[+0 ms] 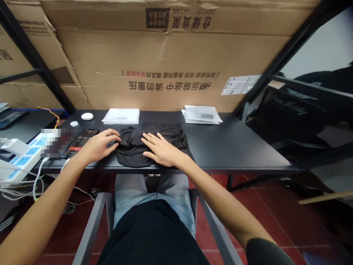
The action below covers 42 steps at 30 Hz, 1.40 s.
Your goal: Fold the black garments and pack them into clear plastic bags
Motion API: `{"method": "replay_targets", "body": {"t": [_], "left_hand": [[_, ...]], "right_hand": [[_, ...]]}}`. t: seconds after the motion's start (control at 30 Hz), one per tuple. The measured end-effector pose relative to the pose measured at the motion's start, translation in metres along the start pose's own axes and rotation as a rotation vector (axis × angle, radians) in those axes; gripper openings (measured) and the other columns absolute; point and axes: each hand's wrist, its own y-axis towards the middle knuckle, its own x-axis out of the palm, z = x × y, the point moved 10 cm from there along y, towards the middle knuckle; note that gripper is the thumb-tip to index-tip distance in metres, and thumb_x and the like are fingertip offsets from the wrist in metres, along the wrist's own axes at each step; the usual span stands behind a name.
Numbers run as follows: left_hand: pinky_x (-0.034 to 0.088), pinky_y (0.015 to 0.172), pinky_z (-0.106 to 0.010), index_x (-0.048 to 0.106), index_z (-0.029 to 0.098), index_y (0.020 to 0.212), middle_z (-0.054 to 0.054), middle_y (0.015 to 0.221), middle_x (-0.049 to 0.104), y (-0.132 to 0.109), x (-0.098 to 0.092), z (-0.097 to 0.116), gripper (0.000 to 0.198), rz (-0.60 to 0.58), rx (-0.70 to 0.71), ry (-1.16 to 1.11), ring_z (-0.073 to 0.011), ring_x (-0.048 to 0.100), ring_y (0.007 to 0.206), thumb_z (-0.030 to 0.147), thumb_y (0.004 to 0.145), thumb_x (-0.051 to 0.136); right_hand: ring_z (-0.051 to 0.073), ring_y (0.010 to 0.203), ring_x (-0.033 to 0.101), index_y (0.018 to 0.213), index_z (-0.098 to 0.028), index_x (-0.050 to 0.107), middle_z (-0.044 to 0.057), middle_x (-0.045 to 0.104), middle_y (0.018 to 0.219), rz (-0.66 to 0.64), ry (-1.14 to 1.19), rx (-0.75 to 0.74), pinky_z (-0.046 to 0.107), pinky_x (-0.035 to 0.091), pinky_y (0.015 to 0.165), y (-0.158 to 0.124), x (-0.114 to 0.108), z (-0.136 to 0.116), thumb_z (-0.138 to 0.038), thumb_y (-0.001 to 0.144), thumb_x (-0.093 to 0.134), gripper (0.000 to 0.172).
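A crumpled black cloth (135,156), perhaps a garment, lies bunched near the front edge of the black table (231,147). My right hand (161,150) rests flat on top of it, fingers stretched out and a little spread. At the cloth's left edge is my left hand (103,145), its fingers curved and apart, the tips touching or just beside the fabric. Nothing shows gripped in either hand. Parts of the cloth are hidden under my right hand.
Papers in clear sleeves lie at the back in a left stack (121,116) and a right stack (202,115). Left of my hands are a phone (79,143), a white round case (87,116) and a power strip (27,156) with cables. A cardboard sheet (165,55) stands behind.
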Motion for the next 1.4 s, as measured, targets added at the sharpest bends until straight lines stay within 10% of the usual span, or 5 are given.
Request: {"method": "replay_targets", "body": {"t": [0.17, 0.37, 0.67, 1.03, 1.4], "left_hand": [[0.065, 0.095, -0.041, 0.080, 0.031, 0.122, -0.005, 0.138, 0.079, 0.007, -0.018, 0.012, 0.030, 0.112, -0.057, 0.035, -0.0224, 0.075, 0.084, 0.040, 0.107, 0.057], [0.064, 0.103, -0.039, 0.077, 0.027, 0.128, -0.007, 0.154, 0.073, 0.045, -0.043, 0.064, 0.029, 0.310, -0.001, -0.097, -0.0283, 0.075, 0.131, 0.034, 0.113, 0.053], [0.065, 0.106, -0.039, 0.066, 0.029, 0.147, -0.008, 0.162, 0.068, 0.086, 0.024, 0.160, 0.034, 0.211, 0.234, -0.256, -0.0243, 0.078, 0.129, 0.027, 0.116, 0.051], [0.063, 0.094, -0.045, 0.071, 0.025, 0.111, -0.009, 0.118, 0.076, 0.047, 0.041, 0.085, 0.047, 0.081, -0.207, -0.133, -0.0306, 0.076, 0.103, 0.065, 0.091, 0.087], [0.062, 0.091, -0.037, 0.073, 0.026, 0.111, -0.007, 0.121, 0.078, 0.054, 0.013, 0.118, 0.008, 0.337, -0.194, -0.139, -0.0254, 0.078, 0.105, 0.030, 0.105, 0.069]], "right_hand": [[0.040, 0.176, 0.036, 0.177, -0.016, 0.049, 0.021, 0.045, 0.184, -0.038, 0.022, 0.013, 0.070, 0.019, 0.146, 0.004, 0.011, 0.000, -0.063, 0.120, 0.045, 0.074], [0.039, 0.175, 0.039, 0.174, -0.020, 0.054, 0.021, 0.047, 0.183, 0.019, 0.051, 0.009, 0.071, 0.021, 0.145, -0.001, 0.003, -0.006, -0.059, 0.119, 0.051, 0.068], [0.032, 0.145, 0.072, 0.148, -0.026, 0.072, 0.014, 0.076, 0.152, 0.635, 0.091, 0.154, 0.058, 0.058, 0.129, -0.073, -0.094, 0.034, -0.023, 0.109, 0.064, 0.040], [0.034, 0.136, 0.077, 0.125, -0.021, 0.087, 0.014, 0.083, 0.140, 0.297, -0.124, 0.003, 0.064, 0.056, 0.130, -0.068, -0.062, 0.021, -0.023, 0.111, 0.065, 0.026], [0.035, 0.146, 0.072, 0.151, -0.018, 0.073, 0.020, 0.074, 0.158, 0.203, -0.132, -0.024, 0.062, 0.055, 0.131, -0.054, -0.037, 0.000, -0.030, 0.113, 0.065, 0.040]]}}
